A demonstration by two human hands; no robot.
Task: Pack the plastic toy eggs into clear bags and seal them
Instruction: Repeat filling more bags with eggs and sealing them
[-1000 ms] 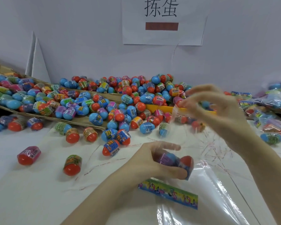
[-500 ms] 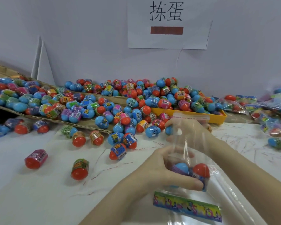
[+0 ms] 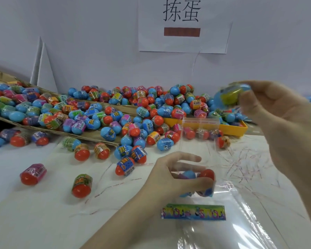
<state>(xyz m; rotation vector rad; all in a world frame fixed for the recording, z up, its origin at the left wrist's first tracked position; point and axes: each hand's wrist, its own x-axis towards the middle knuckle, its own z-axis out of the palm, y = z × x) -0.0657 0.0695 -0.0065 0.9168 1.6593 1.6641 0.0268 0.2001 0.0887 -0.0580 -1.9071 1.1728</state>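
The left hand (image 3: 171,175) pinches the lower part of a clear bag (image 3: 198,146), thumb and fingers pressed around the eggs already inside it, near the front edge of the tabletop (image 3: 34,212). The bag stands upright, its open mouth facing up. The right hand (image 3: 275,112) holds a blue egg (image 3: 230,93) between curled fingertips, above and to the right of that mouth. The egg probably needs to travel down and leftward into the opening.
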